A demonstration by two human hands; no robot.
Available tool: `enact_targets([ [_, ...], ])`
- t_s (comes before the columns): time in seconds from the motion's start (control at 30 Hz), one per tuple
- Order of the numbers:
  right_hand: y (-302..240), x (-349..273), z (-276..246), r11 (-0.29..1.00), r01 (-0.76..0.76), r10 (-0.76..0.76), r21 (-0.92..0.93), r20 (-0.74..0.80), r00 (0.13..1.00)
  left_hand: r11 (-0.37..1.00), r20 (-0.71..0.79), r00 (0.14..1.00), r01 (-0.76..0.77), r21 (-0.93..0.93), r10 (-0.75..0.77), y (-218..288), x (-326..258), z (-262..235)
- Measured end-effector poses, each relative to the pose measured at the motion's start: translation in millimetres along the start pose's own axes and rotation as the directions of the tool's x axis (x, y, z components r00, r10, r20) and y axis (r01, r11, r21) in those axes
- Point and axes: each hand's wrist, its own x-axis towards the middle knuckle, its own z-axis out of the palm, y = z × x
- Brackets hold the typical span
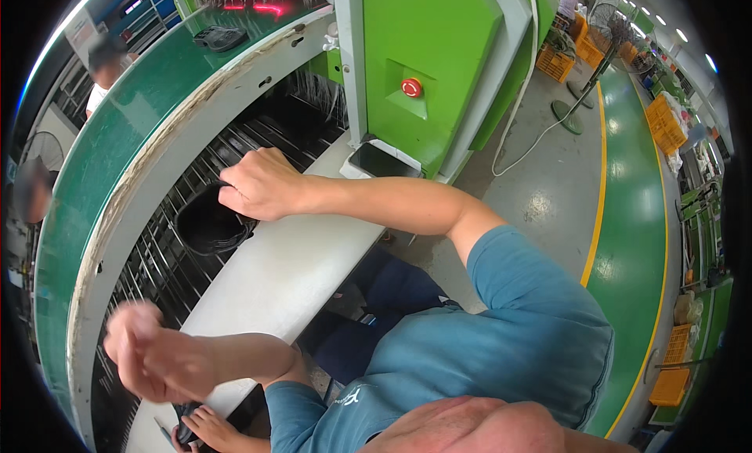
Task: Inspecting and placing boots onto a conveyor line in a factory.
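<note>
My right hand is closed, fingers pinched on the rim of a black hollow piece. That piece has a rounded end and an open top, and looks like a shoe part; its exact kind is unclear. It lies over a bed of thin metal rods, beside a white board. My left hand is raised over the near end of the rods and smeared by motion, so its fingers cannot be read. Below it, another person's hand touches a dark object at the board's near end.
A green machine with a red button stands ahead; a phone-like dark slab lies at its foot. Beyond the rods curves a green belt carrying a black part. People stand at far left. Yellow crates and a fan are at right.
</note>
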Motion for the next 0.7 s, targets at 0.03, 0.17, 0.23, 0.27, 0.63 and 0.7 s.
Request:
enact_targets([
  [0.03, -8.6, -2.6, -13.4, 0.996, -0.011, 0.017, 0.088, -0.066, 0.998, 0.988, -0.002, 1.000, 0.021, 0.151, -0.021, -2.6, 2.0, 14.4],
  [0.17, -41.3, -26.2, -57.9, 0.948, -0.001, 0.047, 0.318, -0.137, 0.989, 0.890, 0.166, 0.935, 0.228, 0.395, -0.313, 4.2, -4.9, 61.6],
  [0.23, -42.4, -49.2, -67.6, 0.930, -0.005, 0.038, 0.367, -0.084, 0.996, 0.899, 0.222, 0.897, 0.305, 0.315, -0.383, -4.8, -20.9, 77.7],
  [0.27, -44.6, -59.7, -72.1, 0.938, -0.026, 0.022, 0.345, 0.015, 1.000, 0.894, 0.223, 0.879, 0.360, 0.267, -0.421, -3.2, -26.0, 81.5],
  [0.63, -42.3, -106.3, -78.1, 0.685, -0.265, 0.052, 0.679, 0.317, 0.947, 0.899, 0.621, 0.666, 0.409, 0.160, -0.413, 10.8, -9.3, 76.2],
  [0.7, -44.7, -107.8, -70.3, 0.388, -0.463, 0.061, 0.797, 0.479, 0.876, 0.889, 0.637, 0.639, 0.422, 0.180, -0.432, 12.7, -9.5, 74.1],
])
